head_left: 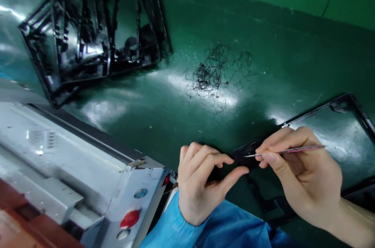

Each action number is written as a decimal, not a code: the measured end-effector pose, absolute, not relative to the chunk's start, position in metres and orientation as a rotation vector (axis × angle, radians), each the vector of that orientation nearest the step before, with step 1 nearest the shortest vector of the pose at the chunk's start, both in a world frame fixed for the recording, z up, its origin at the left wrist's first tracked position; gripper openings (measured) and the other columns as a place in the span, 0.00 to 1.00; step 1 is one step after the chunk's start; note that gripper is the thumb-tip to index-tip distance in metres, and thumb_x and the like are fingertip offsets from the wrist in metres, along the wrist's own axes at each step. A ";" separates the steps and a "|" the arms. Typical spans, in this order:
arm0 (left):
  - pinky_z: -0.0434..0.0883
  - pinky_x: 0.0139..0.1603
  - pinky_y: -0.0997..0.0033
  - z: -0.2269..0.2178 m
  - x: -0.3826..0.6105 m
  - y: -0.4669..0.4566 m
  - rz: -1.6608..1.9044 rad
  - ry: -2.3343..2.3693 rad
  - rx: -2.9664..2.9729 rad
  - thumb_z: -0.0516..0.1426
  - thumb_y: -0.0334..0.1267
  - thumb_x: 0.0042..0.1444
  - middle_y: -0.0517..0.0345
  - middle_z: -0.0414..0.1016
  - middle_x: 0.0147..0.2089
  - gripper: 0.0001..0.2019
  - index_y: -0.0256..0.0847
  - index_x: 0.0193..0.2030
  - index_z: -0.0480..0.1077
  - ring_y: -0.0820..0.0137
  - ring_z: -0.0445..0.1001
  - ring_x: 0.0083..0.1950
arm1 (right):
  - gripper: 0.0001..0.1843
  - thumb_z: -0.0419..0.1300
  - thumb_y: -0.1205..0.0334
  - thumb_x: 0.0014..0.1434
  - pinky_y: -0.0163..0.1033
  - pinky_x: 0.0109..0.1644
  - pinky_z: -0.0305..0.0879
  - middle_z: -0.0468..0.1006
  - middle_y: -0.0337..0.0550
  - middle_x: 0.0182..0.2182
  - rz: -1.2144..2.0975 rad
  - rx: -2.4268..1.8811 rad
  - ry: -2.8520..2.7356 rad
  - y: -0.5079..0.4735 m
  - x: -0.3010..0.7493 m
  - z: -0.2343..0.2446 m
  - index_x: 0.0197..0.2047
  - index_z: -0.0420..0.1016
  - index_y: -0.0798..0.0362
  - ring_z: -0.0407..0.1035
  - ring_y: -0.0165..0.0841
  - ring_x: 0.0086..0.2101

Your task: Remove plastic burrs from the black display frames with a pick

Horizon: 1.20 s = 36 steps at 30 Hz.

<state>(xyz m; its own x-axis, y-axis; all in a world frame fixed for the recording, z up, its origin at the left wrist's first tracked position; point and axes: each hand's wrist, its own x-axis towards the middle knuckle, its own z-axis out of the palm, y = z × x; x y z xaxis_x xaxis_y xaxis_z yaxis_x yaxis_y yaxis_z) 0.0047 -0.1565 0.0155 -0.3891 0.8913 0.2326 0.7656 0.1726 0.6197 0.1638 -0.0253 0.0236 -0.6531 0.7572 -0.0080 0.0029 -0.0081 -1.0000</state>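
Observation:
My right hand [301,173] is closed in a pen-like grip on a slim scalpel-like knife [295,149] with a pale pointed tip and a reddish handle. The tip points left, close to the corner of a black plastic frame [319,108] lying under that hand. My left hand [202,179] is beside the same corner, thumb and index finger curved with a gap between them. Nothing shows in that gap, and whether the fingertips touch the frame I cannot tell. Part of the frame is hidden behind my right hand.
Thin black curled shavings [208,70] lie in a loose pile on the green table [164,119]. Several black frames [108,72] are stacked at the upper left. A grey machine [88,154] with a red button [129,219] stands at the lower left.

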 end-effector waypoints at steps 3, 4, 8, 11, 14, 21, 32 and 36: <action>0.59 0.40 0.61 0.015 0.005 -0.156 1.018 2.244 1.628 0.73 0.44 0.61 0.64 0.74 0.30 0.13 0.44 0.39 0.75 0.67 0.68 0.34 | 0.14 0.62 0.76 0.69 0.44 0.41 0.79 0.79 0.40 0.39 1.733 -0.788 -1.720 -0.028 0.166 0.020 0.48 0.75 0.45 0.79 0.37 0.40; 0.59 0.40 0.61 0.015 0.005 -0.156 1.015 2.241 1.627 0.72 0.44 0.61 0.64 0.73 0.30 0.12 0.44 0.39 0.74 0.67 0.68 0.35 | 0.14 0.63 0.75 0.69 0.44 0.42 0.80 0.79 0.40 0.40 1.729 -0.793 -1.724 -0.029 0.167 0.018 0.48 0.75 0.45 0.79 0.37 0.40; 0.59 0.40 0.61 0.014 0.005 -0.158 1.006 2.231 1.636 0.71 0.43 0.63 0.64 0.72 0.30 0.12 0.44 0.39 0.74 0.67 0.68 0.34 | 0.13 0.63 0.74 0.68 0.40 0.38 0.80 0.81 0.41 0.39 1.698 -0.796 -1.713 -0.031 0.167 0.016 0.48 0.75 0.44 0.79 0.36 0.37; 0.60 0.40 0.61 0.010 0.005 -0.162 1.008 2.236 1.648 0.71 0.43 0.62 0.64 0.73 0.30 0.12 0.44 0.39 0.73 0.66 0.69 0.34 | 0.11 0.62 0.73 0.69 0.39 0.36 0.81 0.81 0.41 0.36 1.638 -0.784 -1.743 -0.030 0.165 0.016 0.47 0.76 0.45 0.80 0.36 0.36; 0.61 0.39 0.60 0.006 0.006 -0.164 1.009 2.245 1.645 0.72 0.43 0.61 0.63 0.74 0.30 0.12 0.44 0.39 0.73 0.66 0.71 0.33 | 0.10 0.61 0.73 0.71 0.38 0.36 0.81 0.80 0.41 0.35 1.585 -0.765 -1.774 -0.028 0.163 0.016 0.45 0.76 0.46 0.81 0.36 0.36; 0.69 0.36 0.64 0.006 0.008 -0.166 1.142 2.233 1.634 0.69 0.43 0.65 0.58 0.76 0.36 0.12 0.42 0.50 0.77 0.68 0.73 0.35 | 0.11 0.60 0.74 0.72 0.39 0.39 0.81 0.81 0.42 0.38 1.630 -0.768 -1.790 -0.030 0.168 0.014 0.48 0.74 0.46 0.80 0.36 0.40; 0.64 0.38 0.65 0.016 -0.013 -0.159 0.830 2.013 1.891 0.56 0.22 0.70 0.57 0.78 0.42 0.13 0.45 0.47 0.77 0.70 0.70 0.34 | 0.07 0.63 0.70 0.74 0.41 0.45 0.77 0.80 0.38 0.41 1.622 -0.847 -1.833 -0.026 0.162 0.016 0.47 0.74 0.46 0.78 0.33 0.42; 0.65 0.39 0.65 0.017 -0.017 -0.157 0.827 1.992 1.866 0.55 0.26 0.72 0.57 0.78 0.43 0.10 0.44 0.46 0.76 0.70 0.72 0.35 | 0.06 0.63 0.67 0.74 0.40 0.43 0.78 0.79 0.37 0.40 1.618 -0.858 -1.835 -0.025 0.160 0.016 0.46 0.73 0.46 0.79 0.32 0.39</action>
